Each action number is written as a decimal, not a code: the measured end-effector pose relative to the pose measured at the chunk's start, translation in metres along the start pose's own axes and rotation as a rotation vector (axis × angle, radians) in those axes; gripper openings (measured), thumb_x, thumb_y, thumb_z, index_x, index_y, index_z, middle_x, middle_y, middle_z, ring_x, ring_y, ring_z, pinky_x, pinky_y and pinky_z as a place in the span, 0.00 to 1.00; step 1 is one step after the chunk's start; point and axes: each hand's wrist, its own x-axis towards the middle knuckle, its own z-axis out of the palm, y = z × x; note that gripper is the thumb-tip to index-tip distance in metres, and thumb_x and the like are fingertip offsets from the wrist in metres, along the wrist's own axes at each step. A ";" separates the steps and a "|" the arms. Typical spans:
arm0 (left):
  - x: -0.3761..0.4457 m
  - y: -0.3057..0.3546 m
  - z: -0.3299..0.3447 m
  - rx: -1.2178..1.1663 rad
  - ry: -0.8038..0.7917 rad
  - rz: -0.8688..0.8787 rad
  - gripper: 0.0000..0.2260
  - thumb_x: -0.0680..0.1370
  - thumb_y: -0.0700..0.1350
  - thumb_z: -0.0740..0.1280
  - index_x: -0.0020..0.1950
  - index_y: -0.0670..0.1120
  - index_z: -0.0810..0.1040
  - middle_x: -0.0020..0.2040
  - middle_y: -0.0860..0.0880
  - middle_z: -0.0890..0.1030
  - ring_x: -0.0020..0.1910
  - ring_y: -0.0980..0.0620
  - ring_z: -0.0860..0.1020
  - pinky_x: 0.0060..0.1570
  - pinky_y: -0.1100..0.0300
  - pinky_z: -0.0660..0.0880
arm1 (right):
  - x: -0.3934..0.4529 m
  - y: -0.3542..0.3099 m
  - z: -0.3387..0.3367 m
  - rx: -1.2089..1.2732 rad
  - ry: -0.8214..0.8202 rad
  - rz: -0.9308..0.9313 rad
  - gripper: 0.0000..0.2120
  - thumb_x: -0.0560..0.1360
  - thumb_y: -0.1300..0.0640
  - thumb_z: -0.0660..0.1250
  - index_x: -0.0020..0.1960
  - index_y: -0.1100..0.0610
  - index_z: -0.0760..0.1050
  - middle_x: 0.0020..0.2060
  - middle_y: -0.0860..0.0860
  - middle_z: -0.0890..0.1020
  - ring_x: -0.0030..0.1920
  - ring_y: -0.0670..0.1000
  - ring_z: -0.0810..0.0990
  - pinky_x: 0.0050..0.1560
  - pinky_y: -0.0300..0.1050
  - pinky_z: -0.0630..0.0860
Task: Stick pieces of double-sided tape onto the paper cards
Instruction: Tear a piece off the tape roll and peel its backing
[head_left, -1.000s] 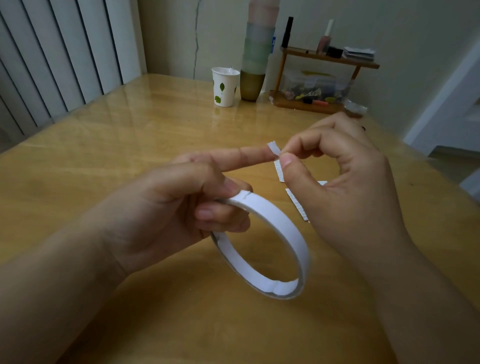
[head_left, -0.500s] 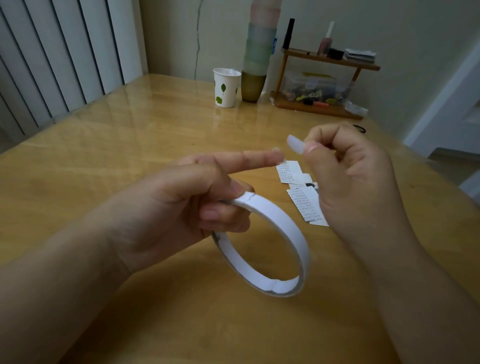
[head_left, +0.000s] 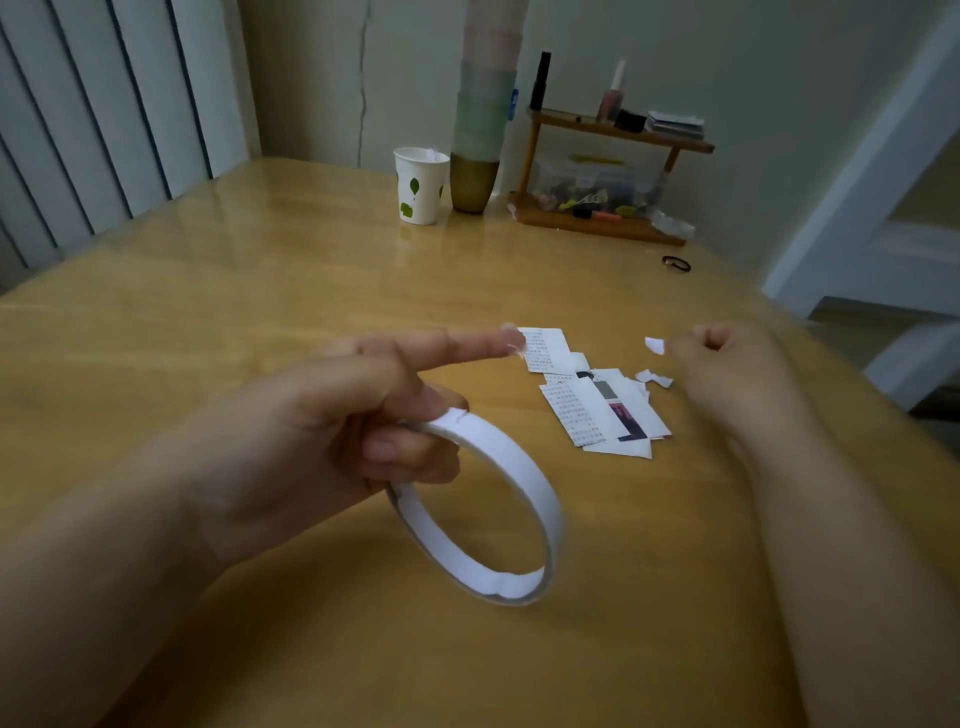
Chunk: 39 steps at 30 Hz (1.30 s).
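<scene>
White tape roll (head_left: 483, 514) gripped by left hand (head_left: 322, 431); right hand (head_left: 727, 364) pinches a tape scrap (head_left: 654, 345) beside paper cards (head_left: 597, 400)

Left grip (head_left: 332, 431) curled with its forefinger straight toward 3 o'clock; right grip (head_left: 727, 364), blurred, fingers curled, pinching.

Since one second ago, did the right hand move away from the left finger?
Yes. The right hand, pinching a small white scrap, went right and away from the left hand, past the paper cards on the table.
</scene>
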 end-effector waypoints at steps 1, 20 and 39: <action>0.002 -0.005 -0.001 0.046 0.045 -0.019 0.23 0.74 0.37 0.50 0.67 0.27 0.53 0.29 0.53 0.71 0.25 0.57 0.67 0.28 0.59 0.58 | 0.005 0.007 0.002 -0.016 -0.002 0.040 0.14 0.76 0.57 0.64 0.31 0.55 0.73 0.17 0.39 0.72 0.26 0.46 0.69 0.29 0.41 0.62; 0.000 -0.007 0.004 -0.085 0.047 -0.054 0.25 0.73 0.35 0.53 0.70 0.29 0.56 0.31 0.54 0.77 0.27 0.59 0.75 0.30 0.66 0.72 | 0.010 0.014 0.008 -0.341 0.106 -0.052 0.13 0.76 0.59 0.64 0.34 0.49 0.74 0.37 0.44 0.77 0.46 0.54 0.77 0.55 0.52 0.74; -0.008 0.012 0.024 0.061 0.111 -0.042 0.21 0.63 0.42 0.65 0.55 0.47 0.82 0.26 0.54 0.62 0.23 0.59 0.61 0.37 0.53 0.50 | -0.071 -0.057 0.012 0.212 -0.424 -0.720 0.06 0.74 0.52 0.63 0.46 0.47 0.79 0.40 0.38 0.83 0.43 0.40 0.81 0.43 0.30 0.74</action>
